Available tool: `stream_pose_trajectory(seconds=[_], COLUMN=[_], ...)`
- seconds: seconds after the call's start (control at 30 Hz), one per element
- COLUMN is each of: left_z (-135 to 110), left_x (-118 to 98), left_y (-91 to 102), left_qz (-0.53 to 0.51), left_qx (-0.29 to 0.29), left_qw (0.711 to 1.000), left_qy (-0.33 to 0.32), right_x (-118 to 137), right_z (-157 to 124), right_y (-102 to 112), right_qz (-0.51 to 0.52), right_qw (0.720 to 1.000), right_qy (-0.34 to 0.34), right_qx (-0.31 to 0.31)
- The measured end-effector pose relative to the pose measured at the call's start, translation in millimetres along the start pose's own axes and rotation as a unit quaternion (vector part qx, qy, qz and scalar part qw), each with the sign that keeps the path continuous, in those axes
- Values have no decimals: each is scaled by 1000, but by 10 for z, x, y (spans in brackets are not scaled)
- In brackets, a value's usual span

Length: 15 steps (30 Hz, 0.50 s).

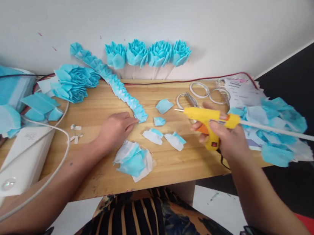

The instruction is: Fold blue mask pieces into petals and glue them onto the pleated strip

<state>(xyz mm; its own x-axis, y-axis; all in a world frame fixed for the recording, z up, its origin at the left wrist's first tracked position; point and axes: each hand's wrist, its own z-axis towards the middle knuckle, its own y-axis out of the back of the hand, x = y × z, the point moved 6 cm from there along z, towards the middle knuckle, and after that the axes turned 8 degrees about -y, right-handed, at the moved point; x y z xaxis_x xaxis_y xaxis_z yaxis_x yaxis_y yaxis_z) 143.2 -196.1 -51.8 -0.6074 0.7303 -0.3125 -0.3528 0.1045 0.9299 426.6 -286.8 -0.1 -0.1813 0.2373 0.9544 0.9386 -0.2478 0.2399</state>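
My right hand point(228, 135) is wrapped round the grip of a yellow hot glue gun point(202, 115). Its metal nozzle points left over the wooden table, and a long white glue stick point(290, 132) sticks out of its back. My left hand point(118, 128) has its fingers pressed together at the near end of a pleated light-blue strip point(119, 89), which runs back to the wall. Between the hands lie several loose blue and white pieces, among them a blue square piece point(164, 106) and a small folded piece point(159, 121). A larger blue-and-white piece point(135, 159) lies nearer to me.
Blue flowers point(137, 54) on thin sticks lean against the wall, with more flowers point(74, 82) at back left. On the left are a white device point(22, 160) with cables and blue masks point(9, 84). Tape rolls point(199, 89) and a blue scrap pile point(278, 125) are at right.
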Motion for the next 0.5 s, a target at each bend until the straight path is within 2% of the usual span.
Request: stream_pose_trajectory(seconds=[0.1, 0.23, 0.37, 0.5], left_z=[4, -2, -9, 5], left_x=[-13, -19, -15, -25], left_y=[1, 0, 1, 7], left_qz=[8, 22, 9, 15], left_qx=[7, 9, 4, 26], left_qw=[1000, 999, 1000, 999], left_qy=[-6, -23, -29, -22], right_x=[-25, -50, -115, -126], right_z=[43, 163, 242, 270], right_y=[-302, -563, -725, -801], right_qz=[-75, -134, -173, -191], right_qw=[995, 985, 973, 969], right_qy=[-8, 4, 23, 26], right_qx=[66, 108, 148, 156])
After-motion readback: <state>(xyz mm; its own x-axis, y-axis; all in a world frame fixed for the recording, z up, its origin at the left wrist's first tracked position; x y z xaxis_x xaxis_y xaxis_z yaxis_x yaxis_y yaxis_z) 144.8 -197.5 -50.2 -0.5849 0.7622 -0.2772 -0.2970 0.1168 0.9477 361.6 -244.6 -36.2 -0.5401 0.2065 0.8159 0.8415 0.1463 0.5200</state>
